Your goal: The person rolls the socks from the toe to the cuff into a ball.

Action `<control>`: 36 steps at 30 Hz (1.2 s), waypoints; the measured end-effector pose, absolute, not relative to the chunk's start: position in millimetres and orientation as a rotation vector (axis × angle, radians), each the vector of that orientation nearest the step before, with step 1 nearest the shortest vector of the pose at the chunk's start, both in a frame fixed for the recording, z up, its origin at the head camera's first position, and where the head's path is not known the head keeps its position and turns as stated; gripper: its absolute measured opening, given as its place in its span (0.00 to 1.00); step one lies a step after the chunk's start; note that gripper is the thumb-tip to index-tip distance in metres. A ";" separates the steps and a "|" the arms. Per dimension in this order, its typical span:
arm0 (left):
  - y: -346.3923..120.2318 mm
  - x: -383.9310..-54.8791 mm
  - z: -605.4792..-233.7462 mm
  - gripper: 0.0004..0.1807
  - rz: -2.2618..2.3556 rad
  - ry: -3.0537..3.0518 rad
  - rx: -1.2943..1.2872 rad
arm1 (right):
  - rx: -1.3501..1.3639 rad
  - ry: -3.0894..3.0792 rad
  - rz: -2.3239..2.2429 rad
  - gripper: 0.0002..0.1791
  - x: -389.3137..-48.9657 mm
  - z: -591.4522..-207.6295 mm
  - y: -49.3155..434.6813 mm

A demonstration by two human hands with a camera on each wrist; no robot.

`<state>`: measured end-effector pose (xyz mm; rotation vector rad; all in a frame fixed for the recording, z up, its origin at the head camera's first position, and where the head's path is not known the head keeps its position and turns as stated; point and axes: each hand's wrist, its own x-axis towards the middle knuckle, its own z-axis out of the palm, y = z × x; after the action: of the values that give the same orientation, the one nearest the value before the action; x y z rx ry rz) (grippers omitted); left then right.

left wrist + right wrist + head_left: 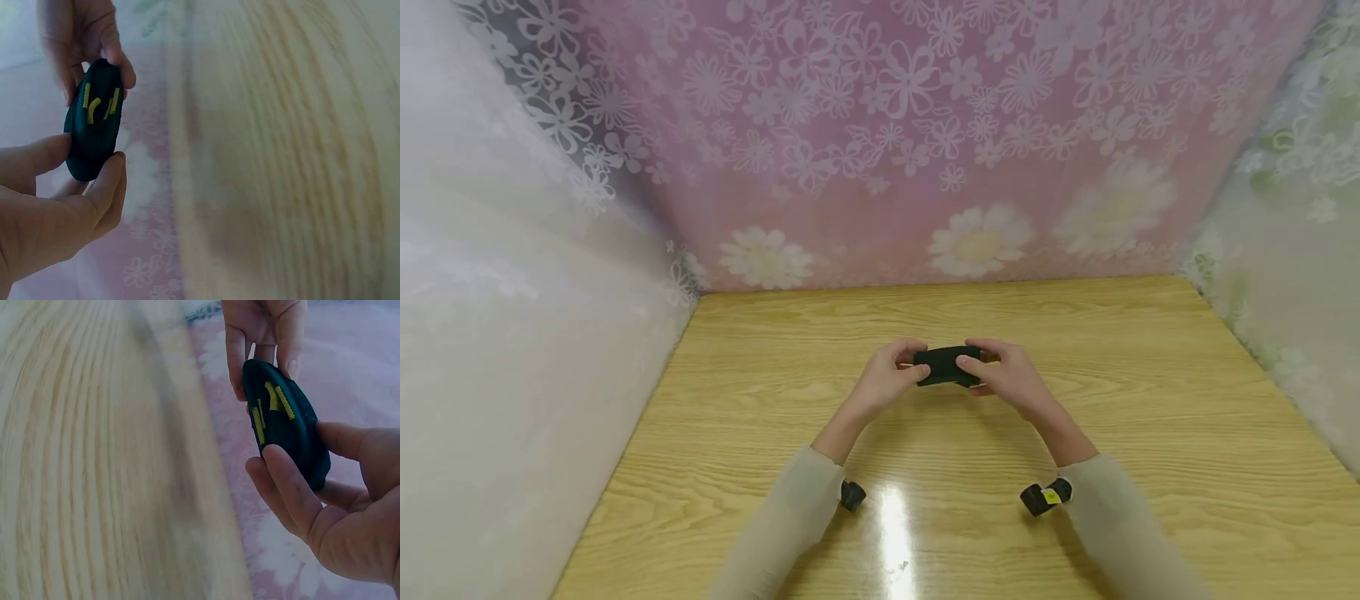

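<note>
A small dark green, oblong item (942, 366), soft-looking like folded cloth, is held up between both hands over the table; its exact kind I cannot tell. My left hand (891, 375) pinches its left end, thumb on the near face and fingers behind. At the other end my right hand (1011, 375) grips it, with the thumb laid across the near face. In the left wrist view, yellow marks show on the side of the green item (95, 122) that faces down. The right wrist view also shows these yellow marks on the item (286, 425), with fingertips pressing beside them.
Below the hands lies a wood-grain table (760, 333). A pink flowered backdrop (865, 208) rises at its far edge, with pale panels (550, 333) on both sides. Small black devices (1041, 498) sit at both sleeve cuffs, and a bright reflection marks the near tabletop.
</note>
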<state>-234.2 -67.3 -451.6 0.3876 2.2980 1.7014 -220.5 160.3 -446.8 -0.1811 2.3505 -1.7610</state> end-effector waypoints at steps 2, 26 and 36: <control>-64.7 -239.4 -457.1 0.23 1.713 2.285 0.320 | -0.181 2.336 -1.739 0.33 -225.7 -451.7 161.8; -48.2 -257.2 -474.1 0.28 1.498 2.481 0.337 | -0.499 2.942 -1.242 0.28 -233.4 -483.8 152.7; -32.0 -244.0 -459.4 0.29 1.432 2.739 0.476 | -0.607 3.327 -1.427 0.21 -224.7 -475.9 138.3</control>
<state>-244.0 -32.0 -459.4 0.4756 2.7387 1.4325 -224.7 138.3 -475.9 -0.6071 3.3266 -1.4266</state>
